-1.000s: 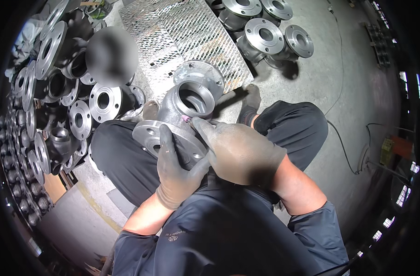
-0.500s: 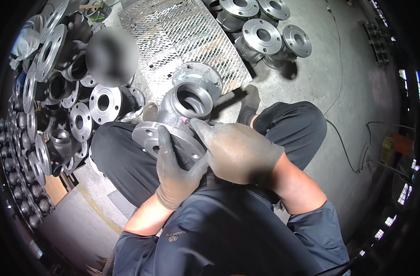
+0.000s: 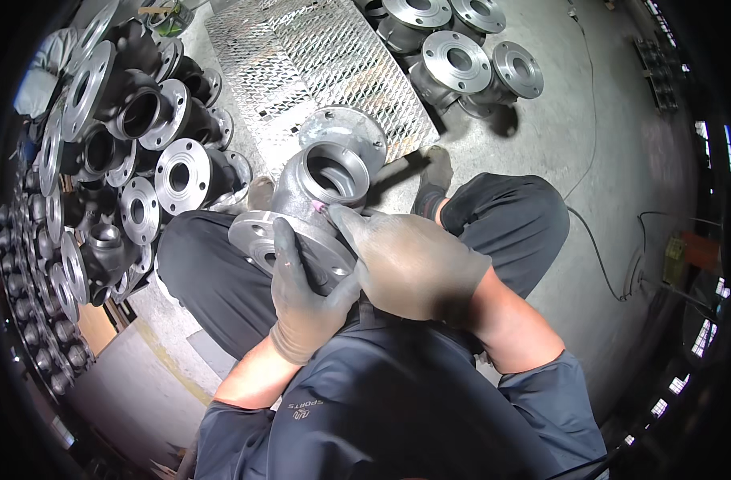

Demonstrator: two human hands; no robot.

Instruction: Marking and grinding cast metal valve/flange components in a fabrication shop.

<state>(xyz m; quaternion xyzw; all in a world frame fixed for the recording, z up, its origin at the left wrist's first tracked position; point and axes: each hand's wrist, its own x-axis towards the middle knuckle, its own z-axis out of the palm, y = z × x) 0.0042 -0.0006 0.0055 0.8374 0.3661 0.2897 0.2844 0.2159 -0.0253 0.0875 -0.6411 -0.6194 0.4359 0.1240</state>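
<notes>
A grey cast metal valve body point(image 3: 289, 192) with round drilled flanges and an open threaded neck rests between my legs, its far flange by the metal grating. My gloved left hand point(image 3: 305, 304) grips the near flange point(image 3: 249, 232), one finger lying along its face and the thumb pointing to the right hand. Closed in my gloved right hand point(image 3: 417, 264) is a small tool with a pink tip point(image 3: 318, 206); the glove hides its body. That tip is against or very near the casting, just below the neck.
Patterned metal grating point(image 3: 301, 60) lies ahead of my feet. Stacked flanged castings point(image 3: 181, 176) crowd the left side, and more castings point(image 3: 457, 64) stand at the far right of the grating. A black cable point(image 3: 593, 248) runs over the floor on the right.
The pink tip and right hand have shifted very slightly left. The valve body has barely moved, and my left hand keeps its grip on the flange.
</notes>
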